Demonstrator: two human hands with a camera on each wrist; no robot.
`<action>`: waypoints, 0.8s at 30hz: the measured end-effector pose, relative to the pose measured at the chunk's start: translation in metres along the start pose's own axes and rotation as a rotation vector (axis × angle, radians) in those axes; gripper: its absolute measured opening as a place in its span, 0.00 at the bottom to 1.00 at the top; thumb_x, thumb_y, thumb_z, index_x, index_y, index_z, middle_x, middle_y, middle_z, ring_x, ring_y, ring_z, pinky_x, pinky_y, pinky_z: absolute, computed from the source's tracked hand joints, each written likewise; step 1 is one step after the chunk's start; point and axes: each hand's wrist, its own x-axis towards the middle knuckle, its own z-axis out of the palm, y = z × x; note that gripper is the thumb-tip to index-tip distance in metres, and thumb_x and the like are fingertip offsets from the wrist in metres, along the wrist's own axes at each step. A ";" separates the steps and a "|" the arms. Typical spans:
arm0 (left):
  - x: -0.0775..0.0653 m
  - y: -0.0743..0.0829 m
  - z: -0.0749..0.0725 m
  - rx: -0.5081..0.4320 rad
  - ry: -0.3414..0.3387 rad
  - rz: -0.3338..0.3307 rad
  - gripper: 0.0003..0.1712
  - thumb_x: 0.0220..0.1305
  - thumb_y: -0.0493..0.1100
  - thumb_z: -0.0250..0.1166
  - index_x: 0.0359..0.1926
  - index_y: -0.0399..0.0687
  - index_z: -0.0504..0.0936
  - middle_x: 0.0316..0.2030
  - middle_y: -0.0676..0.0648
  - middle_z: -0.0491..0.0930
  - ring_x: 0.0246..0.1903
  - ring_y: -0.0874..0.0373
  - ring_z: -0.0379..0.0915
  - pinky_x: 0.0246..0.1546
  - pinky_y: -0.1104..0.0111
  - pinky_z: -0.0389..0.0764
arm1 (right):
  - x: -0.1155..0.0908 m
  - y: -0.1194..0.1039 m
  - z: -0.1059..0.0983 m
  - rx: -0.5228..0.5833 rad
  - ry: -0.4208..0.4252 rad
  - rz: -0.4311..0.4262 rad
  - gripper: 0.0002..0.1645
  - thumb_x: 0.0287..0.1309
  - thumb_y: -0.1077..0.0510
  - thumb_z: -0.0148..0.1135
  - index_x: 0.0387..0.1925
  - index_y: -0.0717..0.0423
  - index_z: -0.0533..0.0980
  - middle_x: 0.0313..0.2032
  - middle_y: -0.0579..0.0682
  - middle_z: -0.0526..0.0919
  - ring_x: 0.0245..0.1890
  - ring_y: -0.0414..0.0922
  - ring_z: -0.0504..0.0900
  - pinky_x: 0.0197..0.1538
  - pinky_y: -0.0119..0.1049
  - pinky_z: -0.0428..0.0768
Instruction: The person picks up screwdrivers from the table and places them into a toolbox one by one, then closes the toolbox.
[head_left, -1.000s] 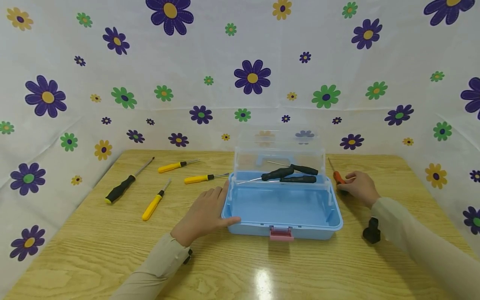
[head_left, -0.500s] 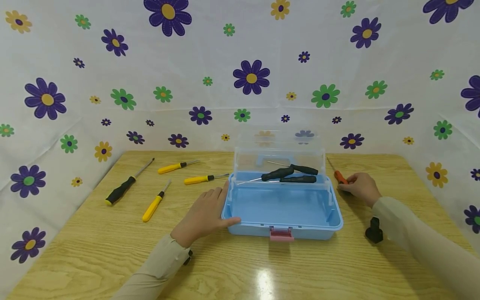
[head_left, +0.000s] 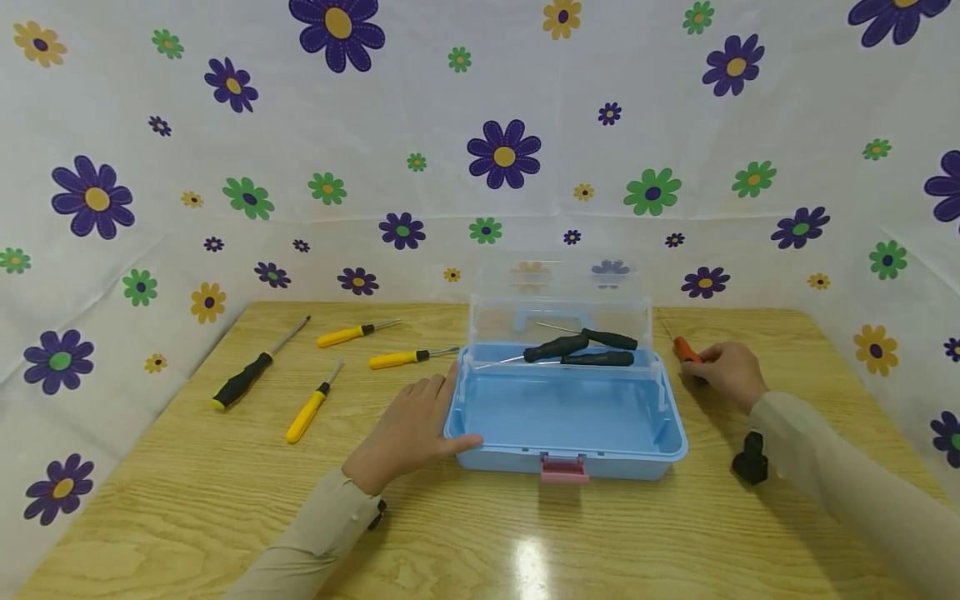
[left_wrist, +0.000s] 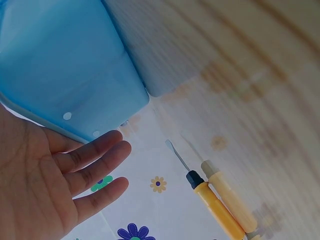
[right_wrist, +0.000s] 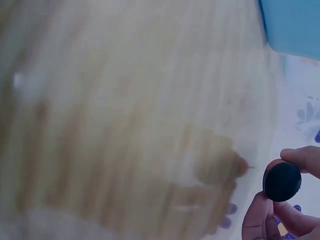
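Observation:
My left hand [head_left: 405,433] rests against the left end of a light blue toolbox [head_left: 491,458], thumb over its front left rim and fingers along the outside. In the left wrist view the palm and straight fingers lie beside the box wall [left_wrist: 75,60]. To the right of the box, my right hand [head_left: 733,373] pinches an orange-and-black screwdriver [head_left: 684,349] by the handle, its thin shaft pointing away. The right wrist view shows the handle's round black end [right_wrist: 283,181] between thumb and fingers. Three black screwdrivers [head_left: 600,359] lie across the back of the box.
A clear lid [head_left: 558,287] stands raised at the box's back; a pink latch [head_left: 564,471] hangs in front. Left on the wooden table [head_left: 450,542] lie three yellow screwdrivers [head_left: 306,418] and a larger black one [head_left: 243,379]. Flowered cloth [head_left: 420,100] hangs behind.
My right hand has shifted slightly to the right with the orange-and-black screwdriver, whose handle has moved a little with it. My left hand and the toolbox have stayed in place.

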 end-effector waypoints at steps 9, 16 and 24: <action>0.000 0.000 0.000 -0.008 0.002 0.000 0.62 0.53 0.76 0.54 0.72 0.36 0.46 0.60 0.37 0.71 0.57 0.45 0.70 0.60 0.51 0.70 | -0.001 0.002 -0.012 0.027 0.051 0.001 0.30 0.59 0.51 0.61 0.51 0.75 0.71 0.46 0.69 0.76 0.39 0.54 0.71 0.37 0.34 0.70; 0.000 0.000 0.002 -0.012 -0.007 -0.007 0.63 0.53 0.77 0.53 0.73 0.37 0.45 0.60 0.37 0.70 0.57 0.45 0.69 0.61 0.51 0.69 | -0.004 0.006 -0.022 0.041 0.105 -0.051 0.30 0.59 0.51 0.61 0.51 0.74 0.73 0.47 0.71 0.77 0.39 0.55 0.72 0.36 0.35 0.67; 0.001 0.000 0.001 -0.008 -0.007 -0.008 0.62 0.53 0.76 0.53 0.73 0.37 0.45 0.60 0.36 0.70 0.57 0.44 0.69 0.60 0.51 0.69 | -0.004 0.008 -0.032 0.087 0.112 -0.052 0.29 0.62 0.52 0.58 0.54 0.73 0.72 0.50 0.72 0.74 0.41 0.56 0.68 0.36 0.36 0.65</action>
